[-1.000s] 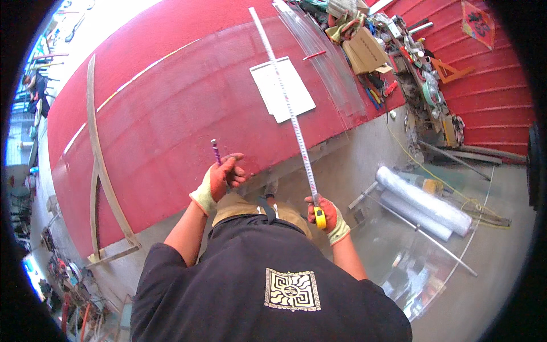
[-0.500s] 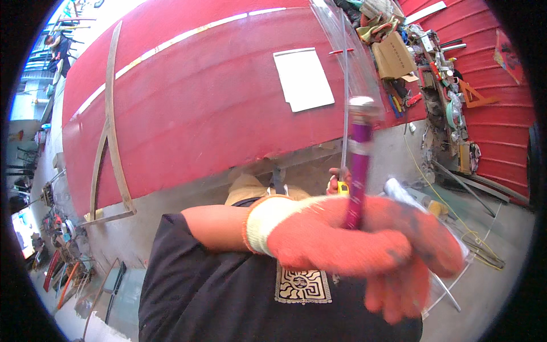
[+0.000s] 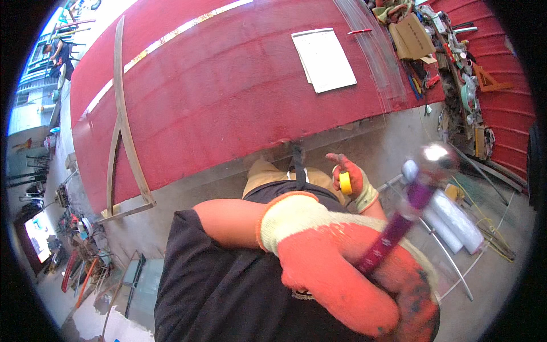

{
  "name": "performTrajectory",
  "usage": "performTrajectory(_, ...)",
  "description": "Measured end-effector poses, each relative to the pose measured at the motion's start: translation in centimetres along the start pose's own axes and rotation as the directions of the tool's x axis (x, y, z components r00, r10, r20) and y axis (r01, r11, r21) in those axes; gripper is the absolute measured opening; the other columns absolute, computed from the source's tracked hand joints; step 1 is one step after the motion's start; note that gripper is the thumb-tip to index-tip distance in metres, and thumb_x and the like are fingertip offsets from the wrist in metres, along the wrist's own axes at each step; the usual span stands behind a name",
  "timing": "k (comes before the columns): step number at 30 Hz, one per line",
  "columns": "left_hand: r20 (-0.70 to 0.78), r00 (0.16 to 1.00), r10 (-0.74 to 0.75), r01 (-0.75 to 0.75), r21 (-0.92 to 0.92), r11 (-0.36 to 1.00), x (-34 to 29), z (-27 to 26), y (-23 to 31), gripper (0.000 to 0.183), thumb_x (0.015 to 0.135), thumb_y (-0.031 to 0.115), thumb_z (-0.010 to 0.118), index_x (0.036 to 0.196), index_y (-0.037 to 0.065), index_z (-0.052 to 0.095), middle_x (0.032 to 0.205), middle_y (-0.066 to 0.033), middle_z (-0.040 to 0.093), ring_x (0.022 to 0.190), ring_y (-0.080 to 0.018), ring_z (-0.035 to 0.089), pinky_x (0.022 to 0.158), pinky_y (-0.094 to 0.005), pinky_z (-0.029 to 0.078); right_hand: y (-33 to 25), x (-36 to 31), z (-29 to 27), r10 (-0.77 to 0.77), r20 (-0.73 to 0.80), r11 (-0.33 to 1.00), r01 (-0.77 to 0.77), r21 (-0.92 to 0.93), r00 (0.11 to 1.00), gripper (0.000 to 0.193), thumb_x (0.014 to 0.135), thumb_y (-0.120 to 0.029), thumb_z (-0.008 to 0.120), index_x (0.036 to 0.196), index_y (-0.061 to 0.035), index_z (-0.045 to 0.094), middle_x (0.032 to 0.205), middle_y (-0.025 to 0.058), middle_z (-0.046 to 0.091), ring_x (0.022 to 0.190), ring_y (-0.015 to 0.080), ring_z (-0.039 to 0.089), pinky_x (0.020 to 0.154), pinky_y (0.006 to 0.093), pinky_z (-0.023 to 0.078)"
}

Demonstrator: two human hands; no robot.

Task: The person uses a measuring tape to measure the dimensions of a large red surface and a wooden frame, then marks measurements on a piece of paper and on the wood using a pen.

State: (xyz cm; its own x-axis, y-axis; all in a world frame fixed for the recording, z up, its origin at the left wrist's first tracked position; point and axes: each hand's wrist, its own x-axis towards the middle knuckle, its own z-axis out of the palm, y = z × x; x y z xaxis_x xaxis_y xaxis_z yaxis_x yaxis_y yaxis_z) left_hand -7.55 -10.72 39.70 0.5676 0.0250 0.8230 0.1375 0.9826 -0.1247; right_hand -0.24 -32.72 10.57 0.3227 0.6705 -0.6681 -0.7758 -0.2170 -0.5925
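Note:
My left hand [image 3: 342, 262], in an orange-coated glove with a cream cuff, crosses in front of my chest. Its fingers are closed around a purple tube-shaped tool [image 3: 393, 231] whose rounded shiny metal end points up and right. I cannot make out the tool's exact kind. Farther off, below the table edge, my right hand [image 3: 356, 178] wears a similar glove. It grips a small yellow tape measure [image 3: 345, 183], with the thumb or a finger sticking out; no drawn-out blade shows.
Before me is a red-covered table [image 3: 228, 108] with a white paper pad [image 3: 325, 60], a red pen [image 3: 359, 31], clear strips [image 3: 376, 62] and a wooden frame [image 3: 121, 102]. Tools and a cardboard box [image 3: 411, 37] crowd the right end. Wrapped rolls [image 3: 456, 219] lie on the floor at right.
The long tape blade that reached over the table is no longer drawn out. My right hand has come into fuller view. The purple tool has tilted right and moved lower; the view has shifted.

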Motion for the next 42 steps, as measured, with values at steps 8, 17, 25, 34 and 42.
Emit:
performTrajectory(8, -0.915, 0.403, -0.010, 0.693, 0.299, 0.656, -10.4, 3.3, 9.0, 0.032, 0.114, 0.022, 0.051, 0.127, -0.003, 0.065, 0.120, -0.0172, 0.072, 0.113, -0.0278, 0.070, 0.102, -0.0448, 0.054, -0.5, 0.1, 5.4, -0.075, 0.061, 0.994, 0.080, -0.074, 0.995, 0.057, 0.114, -0.052, 0.047, 0.154, -0.0110, 0.054, 0.087, 0.0004, 0.064, 0.068, 0.0122, 0.062, 0.060, 0.0258, 0.050)
performTrajectory(17, -0.796, 0.051, 0.604, 0.890, 0.311, 0.334, -25.9, 3.4, 12.7, 0.032, 0.115, 0.020, 0.053, 0.139, 0.002, 0.065, 0.116, -0.0051, 0.071, 0.109, -0.0161, 0.067, 0.101, -0.0340, 0.054, 1.3, 2.5, 10.2, -0.008, 0.124, 0.833, 0.076, -0.548, 0.992, 0.058, 0.109, -0.038, 0.064, 0.156, -0.0060, 0.051, 0.118, 0.0097, 0.070, 0.106, 0.0181, 0.065, 0.094, 0.0313, 0.052)
performTrajectory(25, -0.692, 0.028, 0.721, 0.898, 0.334, 0.285, -26.1, 3.1, 12.5, 0.033, 0.114, 0.019, 0.055, 0.141, 0.002, 0.063, 0.113, -0.0064, 0.073, 0.100, -0.0164, 0.069, 0.094, -0.0339, 0.056, -2.7, 2.5, 13.8, -0.045, 0.103, 0.564, 0.111, -0.818, 0.994, 0.055, 0.104, -0.037, 0.068, 0.147, -0.0048, 0.060, 0.130, 0.0165, 0.070, 0.123, 0.0268, 0.066, 0.107, 0.0369, 0.050)
performTrajectory(34, -0.744, -0.064, 0.665, 0.978, 0.084, 0.189, -24.6, 2.5, 7.4, 0.034, 0.111, 0.021, 0.058, 0.141, 0.007, 0.066, 0.101, -0.0068, 0.074, 0.082, -0.0121, 0.067, 0.077, -0.0308, 0.056, -8.5, 4.1, 14.7, -0.083, 0.381, 0.679, 0.332, -0.654, 0.921, 0.057, 0.109, -0.029, 0.067, 0.157, -0.0045, 0.048, 0.138, 0.0130, 0.064, 0.129, 0.0203, 0.060, 0.110, 0.0369, 0.049)
performTrajectory(42, -0.810, 0.096, 0.578, 0.815, -0.270, -0.513, -22.4, 0.9, 4.9, 0.037, 0.105, 0.032, 0.058, 0.136, 0.013, 0.066, 0.099, -0.0240, 0.075, 0.093, -0.0481, 0.072, 0.078, -0.0532, 0.057, -10.6, 1.1, 15.4, -0.047, 0.612, 0.420, 0.571, -0.705, 0.790, 0.037, 0.103, -0.028, 0.068, 0.129, -0.0025, 0.069, 0.127, 0.0196, 0.067, 0.121, 0.0332, 0.065, 0.105, 0.0416, 0.051)
